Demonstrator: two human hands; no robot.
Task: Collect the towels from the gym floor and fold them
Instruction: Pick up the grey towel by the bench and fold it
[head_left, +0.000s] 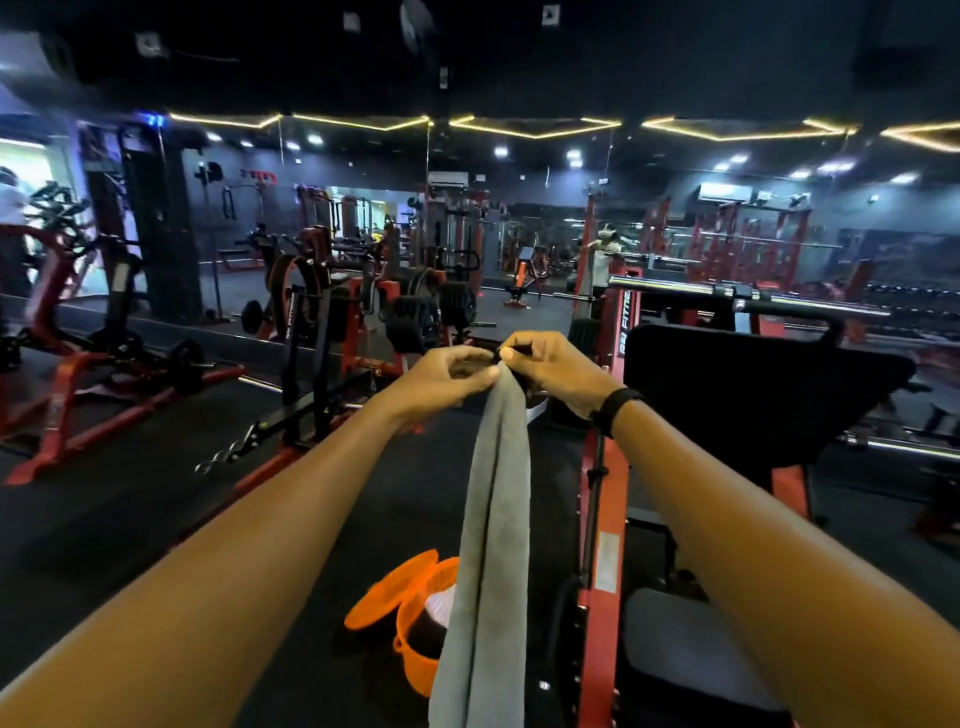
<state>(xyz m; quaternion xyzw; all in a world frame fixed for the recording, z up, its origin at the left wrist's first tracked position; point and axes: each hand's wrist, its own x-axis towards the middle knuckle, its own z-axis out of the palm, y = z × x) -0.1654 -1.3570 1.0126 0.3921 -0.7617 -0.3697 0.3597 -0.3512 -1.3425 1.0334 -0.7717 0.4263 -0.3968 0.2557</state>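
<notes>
While pinched at its top end between left hand (451, 375) and right hand (551, 366), hangs long grey cloth towel (491, 545) over orange plastic basket (415, 618) on dark gym floor (130, 519).

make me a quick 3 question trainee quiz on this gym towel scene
1. True or false: both hands pinch the top of the long grey cloth towel, which hangs down between the arms.
2. What lies on the floor behind the hanging towel? A) blue crate B) round orange plastic basket with its lid beside it C) cardboard box
3. Which wrist wears the black band?

Key:
1. True. The left hand and right hand meet at the towel's top, each grip closed on it.
2. B
3. The right wrist.
</notes>
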